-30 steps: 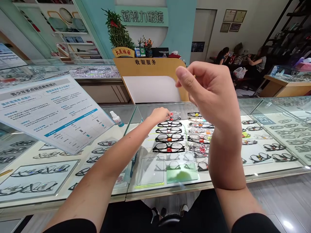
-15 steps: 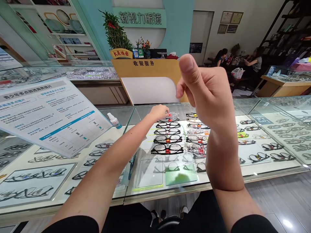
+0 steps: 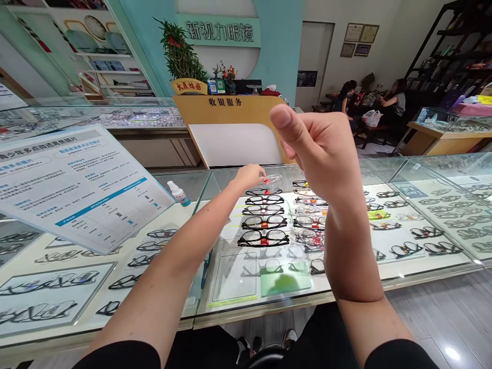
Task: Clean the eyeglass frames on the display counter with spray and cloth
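"Report left-hand position."

"My left hand [image 3: 249,176] is at the far end of the near column, its fingertips at one end of the clear-framed glasses [image 3: 274,179]. Grip closure: cannot be confirmed."

"Right hand?"

"My right hand [image 3: 326,154] is raised above the glass counter [image 3: 261,309], fingers curled, thumb extended."

"Adjacent items?"

"Dark-framed glasses [image 3: 264,238] lie nearer me; the spray bottle [image 3: 179,195] stands left, beside the printed sheet [image 3: 88,179]."

The scene is viewed from head height above a glass counter [image 3: 319,297], forward and steeply down; the counter is shown close across the lower frame, while a wall sign [image 3: 220,31] at the upper middle is seen farther off.
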`<state>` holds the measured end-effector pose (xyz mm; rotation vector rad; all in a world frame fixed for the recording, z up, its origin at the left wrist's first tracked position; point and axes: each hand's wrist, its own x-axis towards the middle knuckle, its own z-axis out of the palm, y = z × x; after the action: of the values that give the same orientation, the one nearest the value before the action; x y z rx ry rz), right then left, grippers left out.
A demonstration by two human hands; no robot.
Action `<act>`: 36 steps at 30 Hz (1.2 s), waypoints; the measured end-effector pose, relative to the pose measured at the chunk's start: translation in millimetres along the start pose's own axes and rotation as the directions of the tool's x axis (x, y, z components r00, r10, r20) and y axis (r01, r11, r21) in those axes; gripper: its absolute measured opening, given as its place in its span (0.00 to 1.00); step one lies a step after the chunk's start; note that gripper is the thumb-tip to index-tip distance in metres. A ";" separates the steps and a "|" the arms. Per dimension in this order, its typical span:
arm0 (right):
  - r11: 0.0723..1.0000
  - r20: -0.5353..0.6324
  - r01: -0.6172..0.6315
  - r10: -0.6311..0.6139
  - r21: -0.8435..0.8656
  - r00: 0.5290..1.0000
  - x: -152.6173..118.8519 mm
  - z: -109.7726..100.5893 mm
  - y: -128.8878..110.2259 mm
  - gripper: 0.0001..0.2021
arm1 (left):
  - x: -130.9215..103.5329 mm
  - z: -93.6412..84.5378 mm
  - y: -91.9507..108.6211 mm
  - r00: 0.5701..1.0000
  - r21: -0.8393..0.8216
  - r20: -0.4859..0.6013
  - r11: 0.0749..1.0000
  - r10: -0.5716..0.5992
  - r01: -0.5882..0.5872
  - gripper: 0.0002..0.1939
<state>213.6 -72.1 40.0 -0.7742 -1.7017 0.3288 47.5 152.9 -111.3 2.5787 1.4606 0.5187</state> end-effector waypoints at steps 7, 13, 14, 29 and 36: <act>0.998 0.043 -0.022 0.025 -0.056 0.999 3.8 11.2 11.7 0.39 | -41.2 -54.4 2.1 0.978 -0.293 -0.175 0.954 -0.117 0.061 0.17; 0.999 0.049 -0.035 0.035 0.006 0.998 7.4 29.0 29.1 0.39 | -103.8 -103.2 29.6 0.903 -0.767 -0.369 0.621 -0.221 -0.162 0.17; 0.999 0.039 -0.039 0.037 0.026 0.999 7.6 32.4 31.4 0.38 | -112.2 -108.8 34.4 0.902 -0.806 -0.368 0.561 -0.226 -0.189 0.18; 0.980 0.194 -0.132 0.102 0.148 0.976 0.2 58.2 34.8 0.23 | -148.1 -135.8 47.2 0.910 -0.885 -0.382 0.348 -0.160 -0.310 0.22; 0.976 0.200 -0.138 0.102 0.171 0.974 0.2 57.8 37.0 0.22 | -148.1 -135.9 45.5 0.931 -0.912 -0.331 0.305 -0.152 -0.274 0.22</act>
<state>170.9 -34.1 2.0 -0.7288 -1.7762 0.6531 -34.4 -4.1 -5.9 1.5302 0.6374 1.4214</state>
